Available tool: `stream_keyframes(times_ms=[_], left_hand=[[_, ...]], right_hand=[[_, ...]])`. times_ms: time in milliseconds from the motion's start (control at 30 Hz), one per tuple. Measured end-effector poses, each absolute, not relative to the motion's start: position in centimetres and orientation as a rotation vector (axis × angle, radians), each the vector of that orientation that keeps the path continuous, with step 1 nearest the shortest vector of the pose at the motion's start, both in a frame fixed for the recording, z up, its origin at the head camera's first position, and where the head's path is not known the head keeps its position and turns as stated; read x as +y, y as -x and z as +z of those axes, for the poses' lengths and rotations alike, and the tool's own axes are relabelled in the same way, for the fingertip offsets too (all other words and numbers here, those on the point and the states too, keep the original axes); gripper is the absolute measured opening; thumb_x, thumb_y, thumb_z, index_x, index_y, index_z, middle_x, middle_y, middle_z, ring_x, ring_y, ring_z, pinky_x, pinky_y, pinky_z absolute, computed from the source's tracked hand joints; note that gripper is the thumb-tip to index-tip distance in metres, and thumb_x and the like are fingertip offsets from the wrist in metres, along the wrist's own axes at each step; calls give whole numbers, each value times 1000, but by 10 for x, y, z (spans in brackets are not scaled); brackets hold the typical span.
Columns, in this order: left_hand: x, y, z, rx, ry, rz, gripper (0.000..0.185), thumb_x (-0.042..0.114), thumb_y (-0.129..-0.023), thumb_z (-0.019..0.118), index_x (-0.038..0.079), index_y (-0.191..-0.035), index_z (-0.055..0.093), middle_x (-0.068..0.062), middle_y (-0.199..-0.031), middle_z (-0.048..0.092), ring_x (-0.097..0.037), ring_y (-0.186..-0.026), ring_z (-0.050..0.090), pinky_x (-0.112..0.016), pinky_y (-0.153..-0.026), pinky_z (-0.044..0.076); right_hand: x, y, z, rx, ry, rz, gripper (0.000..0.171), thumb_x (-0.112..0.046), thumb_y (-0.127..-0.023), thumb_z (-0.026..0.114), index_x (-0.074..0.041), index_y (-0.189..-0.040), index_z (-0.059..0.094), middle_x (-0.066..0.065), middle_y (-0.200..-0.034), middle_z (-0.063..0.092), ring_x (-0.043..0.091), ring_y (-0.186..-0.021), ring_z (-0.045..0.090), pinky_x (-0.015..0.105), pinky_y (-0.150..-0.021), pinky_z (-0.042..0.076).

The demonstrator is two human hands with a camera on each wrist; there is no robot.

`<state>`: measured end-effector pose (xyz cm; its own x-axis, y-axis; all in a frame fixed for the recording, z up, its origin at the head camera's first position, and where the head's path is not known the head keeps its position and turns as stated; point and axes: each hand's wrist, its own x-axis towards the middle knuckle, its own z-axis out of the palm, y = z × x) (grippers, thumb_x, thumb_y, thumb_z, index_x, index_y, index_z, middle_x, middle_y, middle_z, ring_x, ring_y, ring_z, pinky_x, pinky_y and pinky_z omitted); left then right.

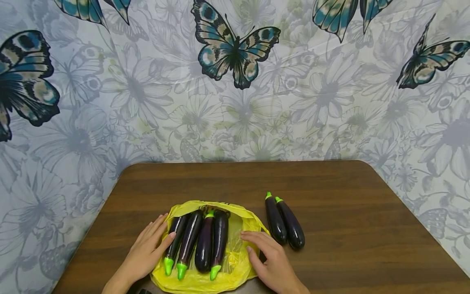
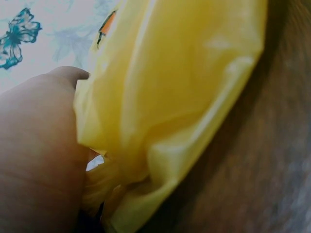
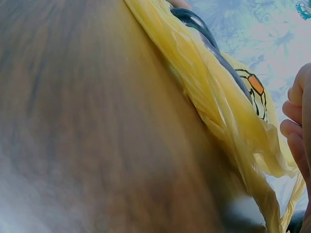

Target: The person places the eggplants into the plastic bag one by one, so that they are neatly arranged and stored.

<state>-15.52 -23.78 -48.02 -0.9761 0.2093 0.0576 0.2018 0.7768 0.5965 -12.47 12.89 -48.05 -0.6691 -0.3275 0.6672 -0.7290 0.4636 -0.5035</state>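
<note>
Yellow plastic bag [image 1: 238, 228] held four eggplants [image 1: 205, 245], long axes near-far; three stems near, one far. Left hand [image 1: 147, 249] and right hand [image 1: 269, 259] pressed its edges, fingers relaxed.

Head view: high, looks forward and down over brown table [image 1: 352, 212] toward butterfly-print backdrop [image 1: 235, 102]; whole tabletop in frame, mid distance.
Left wrist view: very low, almost touching yellow bag [image 2: 175, 97]; faces along its left edge, sliver of backdrop top left, table at right.
Right wrist view: equally low, close, blurred; table [image 3: 97, 121] fills left, bag [image 3: 218, 107] right.
All 3 views share bag, table, backdrop.
</note>
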Motion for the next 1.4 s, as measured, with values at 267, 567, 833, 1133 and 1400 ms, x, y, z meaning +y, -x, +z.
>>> stream_keyframes(times_ms=[267, 567, 833, 1133, 1400], left_hand=[[-238, 155, -481, 2964, -353, 983, 71, 51, -108, 46, 1, -157, 39, -21, -167, 28, -47, -154, 21, -69, -120, 18], [-236, 155, -479, 2977, -357, 971, 71, 52, -108, 46, 1, -157, 40, -20, -167, 29, -46, -155, 22, -69, -120, 19], [-236, 155, -479, 2969, -346, 967, 72, 53, -108, 45, 1, -157, 40, -20, -168, 28, -46, -155, 21, -69, -121, 18], [-236, 155, -480, 2969, -349, 972, 71, 52, -108, 45, 2, -158, 39, -20, -168, 28, -46, -155, 21, -69, -120, 18], [-237, 156, -481, 2971, -352, 973, 71, 52, -108, 45, 3, -159, 38, -18, -168, 28, -44, -155, 21, -68, -121, 18]], right_hand=[[129, 126, -482, -2216, -841, 1106, 34, 7, -90, 71, -11, -119, 74, 2, -124, 73, 19, -114, 69, 14, -107, 45], [130, 126, -482, -2261, -779, 1106, 34, 5, -91, 70, -11, -121, 73, -1, -122, 73, 18, -114, 68, 13, -107, 45], [130, 127, -482, -2261, -726, 1101, 36, 7, -89, 70, -11, -121, 73, -2, -122, 72, 18, -114, 68, 13, -107, 44], [130, 128, -481, -2230, -699, 1099, 37, 9, -87, 69, -10, -119, 74, -1, -121, 73, 18, -111, 68, 11, -105, 44], [130, 128, -481, -2227, -662, 1100, 36, 10, -87, 69, -9, -116, 74, -1, -122, 73, 19, -111, 68, 10, -104, 44]])
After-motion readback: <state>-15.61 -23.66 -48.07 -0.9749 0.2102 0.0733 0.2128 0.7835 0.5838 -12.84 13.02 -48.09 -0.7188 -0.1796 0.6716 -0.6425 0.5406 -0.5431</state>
